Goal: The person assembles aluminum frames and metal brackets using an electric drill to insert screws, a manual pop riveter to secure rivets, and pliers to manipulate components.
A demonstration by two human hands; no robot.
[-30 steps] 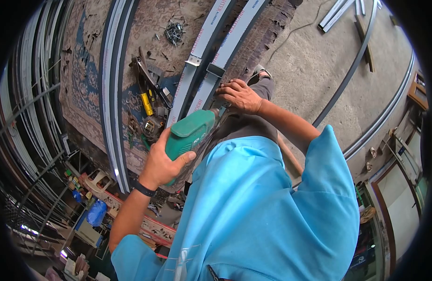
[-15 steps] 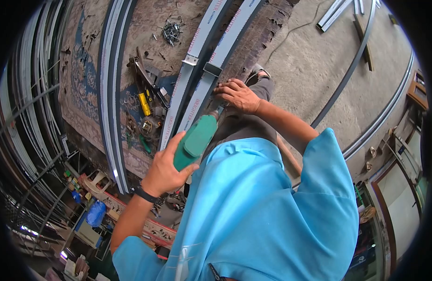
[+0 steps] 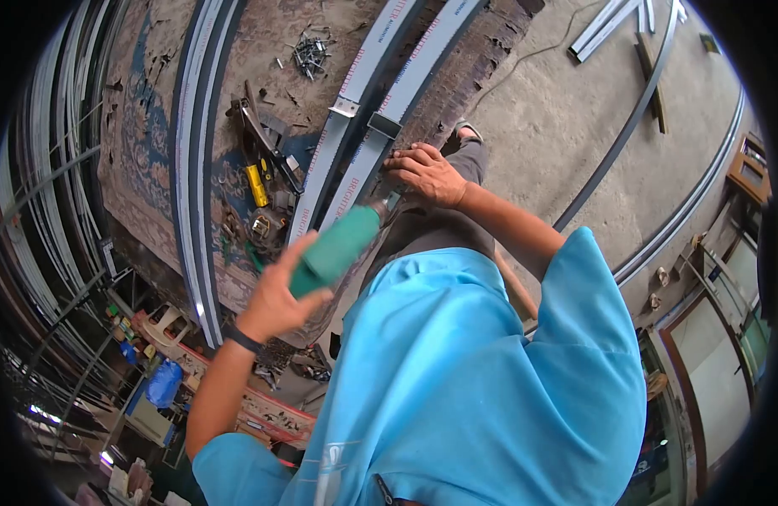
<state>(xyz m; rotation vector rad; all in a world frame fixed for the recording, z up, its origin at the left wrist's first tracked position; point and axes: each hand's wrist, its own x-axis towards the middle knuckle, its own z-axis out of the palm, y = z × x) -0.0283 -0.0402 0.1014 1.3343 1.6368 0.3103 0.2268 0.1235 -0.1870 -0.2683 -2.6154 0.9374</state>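
Note:
My left hand [image 3: 275, 297], with a black band on the wrist, is wrapped round a green power tool [image 3: 336, 251], which is blurred. Its tip points up and right, toward the near edge of an aluminum profile [image 3: 355, 181]. My right hand [image 3: 429, 175] rests at that same edge, fingers curled over it; what lies under the fingertips is hidden. A dark rectangular piece [image 3: 384, 126] sits across this profile, just beyond my right fingers. Beside it runs a second aluminum profile [image 3: 321, 169] with a small silver bracket [image 3: 344, 107] on it.
Long profiles [image 3: 186, 169] lie on the left of the carpeted table [image 3: 144, 228]. A pile of screws [image 3: 311, 55], a yellow-handled tool [image 3: 255, 185] and other tools lie between the profiles. Racked metal strips [image 3: 34, 194] stand far left. A long dark bar [image 3: 612, 156] lies right.
My left hand and the green tool have moved a little down and left, away from the profile edge. My right hand stays almost in place.

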